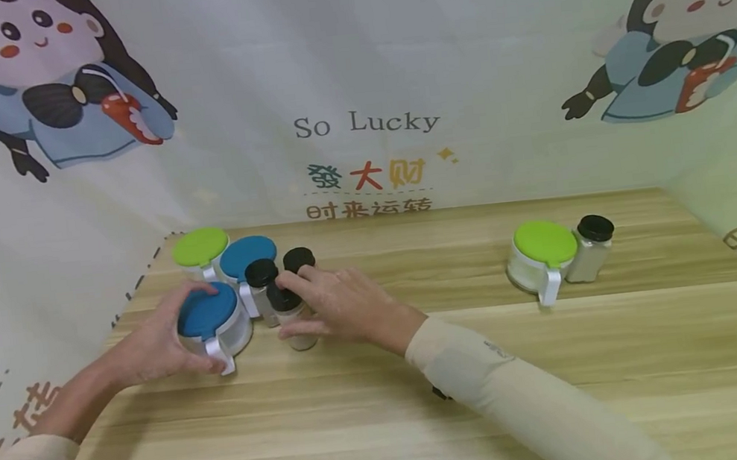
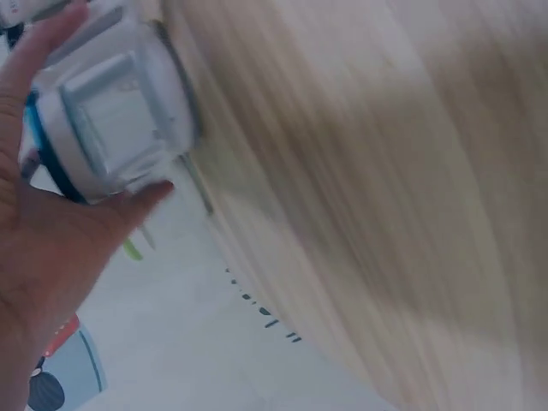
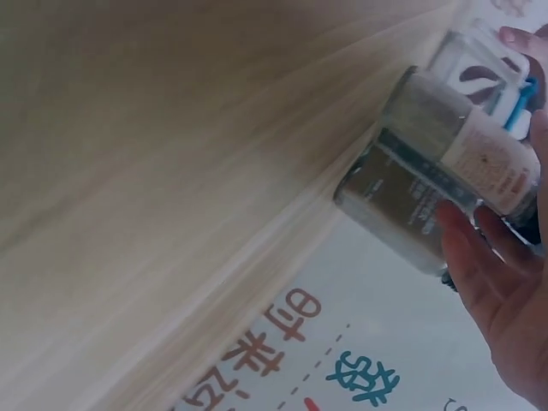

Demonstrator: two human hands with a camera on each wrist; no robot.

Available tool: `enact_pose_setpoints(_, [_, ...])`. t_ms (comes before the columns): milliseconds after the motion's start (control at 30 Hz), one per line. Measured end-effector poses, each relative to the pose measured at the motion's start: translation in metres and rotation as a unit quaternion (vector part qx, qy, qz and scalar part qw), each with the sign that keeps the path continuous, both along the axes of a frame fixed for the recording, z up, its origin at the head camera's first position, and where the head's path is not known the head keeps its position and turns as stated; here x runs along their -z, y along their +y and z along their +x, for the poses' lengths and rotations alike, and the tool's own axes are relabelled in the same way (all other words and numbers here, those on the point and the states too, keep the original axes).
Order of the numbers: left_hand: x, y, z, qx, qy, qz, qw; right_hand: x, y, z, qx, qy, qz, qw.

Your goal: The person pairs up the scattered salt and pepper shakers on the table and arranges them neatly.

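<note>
On the pale wooden counter [image 1: 464, 370], the person's left hand [image 1: 151, 343] held a clear plastic jar with a round blue lid and a white handle [image 1: 211, 323], its fingers [image 1: 182, 298] curled round the far side and the thumb against the near side by the handle; the left wrist view showed the same jar [image 2: 111, 120] cradled between thumb and fingers. Just beside it, the right hand [image 1: 342, 304] gripped a small clear glass shaker bottle with a black cap [image 1: 291, 314], fingers reaching over the cap and the thumb pressed low on the near side. The right wrist view showed the bottle [image 3: 445, 163] standing on the counter with fingers [image 3: 488, 257] wrapped against it, a second bottle close behind. Both held things stood at the left of the counter, in a tight cluster with another blue-lidded jar [image 1: 247, 261], a green-lidded jar [image 1: 200, 249] and two more black-capped shaker bottles [image 1: 262, 282], one [image 1: 298, 260] by the right fingertips. Well apart, toward the right end, a second green-lidded jar with a white handle [image 1: 543, 256] stood touching a lone black-capped bottle [image 1: 591, 245]. A printed cartoon backdrop reading "So Lucky" [image 1: 367, 123] hung behind the counter.
</note>
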State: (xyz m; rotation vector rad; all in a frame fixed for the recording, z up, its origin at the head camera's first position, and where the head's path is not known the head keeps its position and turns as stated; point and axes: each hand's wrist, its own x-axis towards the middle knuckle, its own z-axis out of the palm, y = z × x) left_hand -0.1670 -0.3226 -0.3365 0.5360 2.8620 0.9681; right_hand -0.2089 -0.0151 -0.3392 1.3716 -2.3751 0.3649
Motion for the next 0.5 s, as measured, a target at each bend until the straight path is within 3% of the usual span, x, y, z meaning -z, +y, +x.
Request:
enact_pose_setpoints(100, [0.0021, -0.0002, -0.0016, 0.002, -0.005, 0.006, 1.0, 0.0004, 0.0007, -0.0015, -0.006, -0.015, 0.006, 0.9998])
enact_pose_setpoints(200, [0.0036, -0.0014, 0.0, -0.002, -0.007, 0.009, 0.9999, 0.0018, -0.0009, -0.0012, -0.016, -0.061, -0.001, 0.998])
enact_pose_setpoints(333, [0.0055, -0.002, 0.002, -0.005, -0.002, 0.007, 1.0, 0.0034, -0.0017, -0.0003, -0.017, -0.119, -0.017, 0.9926])
enact_pose_setpoints(500, [0.0058, -0.0016, 0.0004, -0.011, 0.005, 0.004, 0.9999, 0.0037, 0.0001, 0.0002, -0.025, -0.159, -0.05, 0.9858])
